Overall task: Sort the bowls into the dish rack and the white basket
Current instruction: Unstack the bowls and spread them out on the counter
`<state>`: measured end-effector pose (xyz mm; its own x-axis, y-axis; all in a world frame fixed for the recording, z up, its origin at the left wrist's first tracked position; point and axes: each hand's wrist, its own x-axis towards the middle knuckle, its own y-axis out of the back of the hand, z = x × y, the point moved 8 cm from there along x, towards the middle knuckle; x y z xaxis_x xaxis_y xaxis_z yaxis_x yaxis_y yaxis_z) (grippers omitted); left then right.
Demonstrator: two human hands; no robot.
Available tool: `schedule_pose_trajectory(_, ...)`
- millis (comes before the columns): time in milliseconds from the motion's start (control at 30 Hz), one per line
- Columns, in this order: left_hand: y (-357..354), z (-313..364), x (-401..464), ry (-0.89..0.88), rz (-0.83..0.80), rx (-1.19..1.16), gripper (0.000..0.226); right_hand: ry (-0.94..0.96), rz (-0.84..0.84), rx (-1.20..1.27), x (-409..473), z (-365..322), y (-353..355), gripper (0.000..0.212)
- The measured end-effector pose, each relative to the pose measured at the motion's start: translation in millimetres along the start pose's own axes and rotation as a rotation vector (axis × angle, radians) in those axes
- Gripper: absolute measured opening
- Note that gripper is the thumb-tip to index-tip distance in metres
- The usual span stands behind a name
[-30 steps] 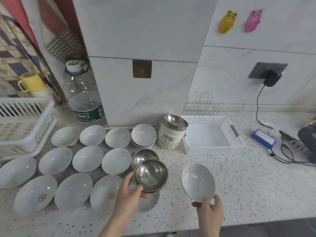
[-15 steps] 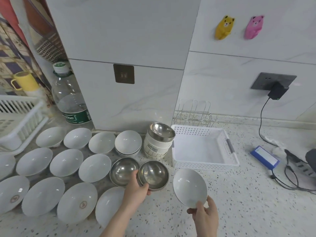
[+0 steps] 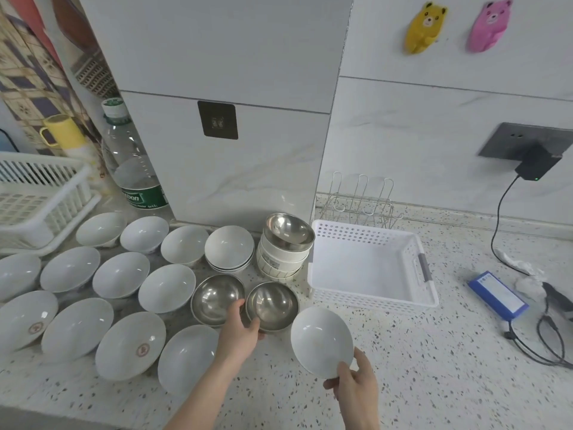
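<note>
Now our left hand [image 3: 238,333] pinches the steel bowl [image 3: 272,305], our right hand [image 3: 353,387] grips the white bowl [image 3: 321,339]; we lift both level toward the white basket [image 3: 372,301] mid-table.

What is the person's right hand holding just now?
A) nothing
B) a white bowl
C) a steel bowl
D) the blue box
B: the right hand grips the rim of a white bowl held above the counter, while the left hand holds the steel bowl.

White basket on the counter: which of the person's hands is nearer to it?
Right. The right hand holds a white bowl just in front of the white basket; the left hand grips a steel bowl farther to its left.
</note>
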<state>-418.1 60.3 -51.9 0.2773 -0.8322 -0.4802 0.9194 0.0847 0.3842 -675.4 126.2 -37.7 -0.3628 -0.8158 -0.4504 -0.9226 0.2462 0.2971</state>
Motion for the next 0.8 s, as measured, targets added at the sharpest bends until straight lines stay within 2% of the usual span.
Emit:
schedule_pose_trajectory(267,6,-10,-12,0.082,-0.009,-0.080,0.061,0.057,-0.196,-0.109,-2,2,-11,0.039)
schedule_pose_trajectory(467,31,-18,-26,0.095,0.013,-0.112,0.031,0.126,-0.368,-0.267,-7,6,-33,0.042)
schedule_pose_trajectory(800,68,-29,-30,0.118,0.097,-0.324,0.018,0.123,-0.450,-0.389,-22,14,-73,0.043)
